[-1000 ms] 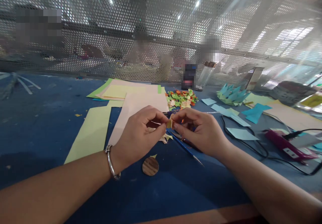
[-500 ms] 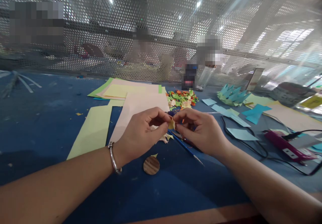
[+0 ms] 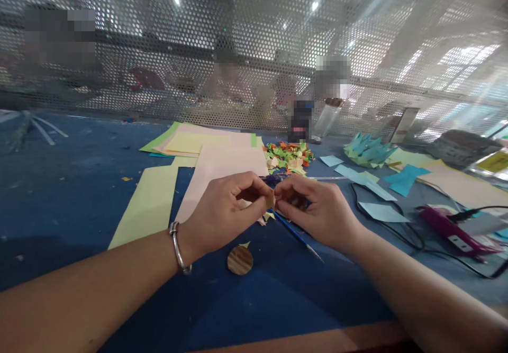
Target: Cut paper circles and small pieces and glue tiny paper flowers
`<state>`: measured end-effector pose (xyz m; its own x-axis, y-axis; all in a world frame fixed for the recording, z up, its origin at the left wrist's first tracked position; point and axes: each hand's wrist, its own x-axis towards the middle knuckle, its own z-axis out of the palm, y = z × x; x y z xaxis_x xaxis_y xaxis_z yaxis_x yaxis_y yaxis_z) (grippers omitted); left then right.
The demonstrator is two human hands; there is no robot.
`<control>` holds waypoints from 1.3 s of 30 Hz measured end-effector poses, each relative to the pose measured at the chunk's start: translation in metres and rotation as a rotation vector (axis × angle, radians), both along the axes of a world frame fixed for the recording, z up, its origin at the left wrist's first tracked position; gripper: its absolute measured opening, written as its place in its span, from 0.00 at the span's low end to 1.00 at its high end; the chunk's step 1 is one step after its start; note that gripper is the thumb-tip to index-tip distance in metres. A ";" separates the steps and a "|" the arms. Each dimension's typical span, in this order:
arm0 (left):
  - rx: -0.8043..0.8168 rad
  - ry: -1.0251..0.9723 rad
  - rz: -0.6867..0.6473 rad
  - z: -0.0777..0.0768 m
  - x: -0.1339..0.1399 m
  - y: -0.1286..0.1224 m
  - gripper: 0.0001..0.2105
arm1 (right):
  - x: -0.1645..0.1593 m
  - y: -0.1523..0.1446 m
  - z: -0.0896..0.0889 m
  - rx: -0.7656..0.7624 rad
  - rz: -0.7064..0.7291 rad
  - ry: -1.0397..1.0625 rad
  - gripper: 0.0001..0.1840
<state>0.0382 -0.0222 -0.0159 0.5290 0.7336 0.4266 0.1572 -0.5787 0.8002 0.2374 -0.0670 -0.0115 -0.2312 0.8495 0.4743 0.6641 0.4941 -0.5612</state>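
Between the fingertips of both hands is a small piece of yellowish paper [image 3: 270, 200], mostly covered by the fingers. My left hand [image 3: 232, 205], with a silver bracelet at its wrist, pinches it from the left. From the other side my right hand [image 3: 315, 205] pinches it with thumb and forefinger. Just beneath lie small cut paper scraps [image 3: 269, 216] and a blue paintbrush [image 3: 291, 230] pointing toward me. Nearer to me, a round wooden disc [image 3: 240, 260] lies on the blue table, a tiny scrap at its upper edge.
Paper sheets [image 3: 226, 163] lie left of centre, beside a pile of colourful snippets [image 3: 289, 154]. To the right are blue paper pieces [image 3: 383, 212], a spiky folded paper form [image 3: 369, 149] and a magenta power strip [image 3: 456, 231] with black cable. A perforated screen [image 3: 159, 78] stands behind.
The paper piece has turned slightly between my fingertips and shows less of its yellow face. Both hands stay nearly in place; the whole view has shifted a little.
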 end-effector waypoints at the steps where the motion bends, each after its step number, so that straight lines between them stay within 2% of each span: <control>1: 0.013 0.007 0.006 0.000 -0.001 0.000 0.05 | 0.000 0.000 0.000 0.004 -0.001 -0.007 0.05; 17: 0.100 0.085 0.042 -0.001 -0.001 -0.001 0.05 | -0.001 0.002 -0.002 0.083 0.035 -0.102 0.08; 22: 0.080 0.116 0.062 -0.004 0.001 -0.002 0.04 | 0.000 0.003 -0.002 0.090 0.039 -0.143 0.08; 32: -0.019 0.027 0.072 -0.009 0.003 0.000 0.04 | 0.000 0.002 -0.001 0.114 0.010 -0.147 0.06; 39: -0.020 0.033 0.079 -0.012 0.003 0.002 0.04 | 0.002 0.004 -0.002 0.108 0.059 -0.120 0.07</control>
<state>0.0412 -0.0201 -0.0277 0.4829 0.7816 0.3949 0.2279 -0.5476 0.8051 0.2392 -0.0632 -0.0134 -0.3396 0.7782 0.5282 0.6911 0.5874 -0.4211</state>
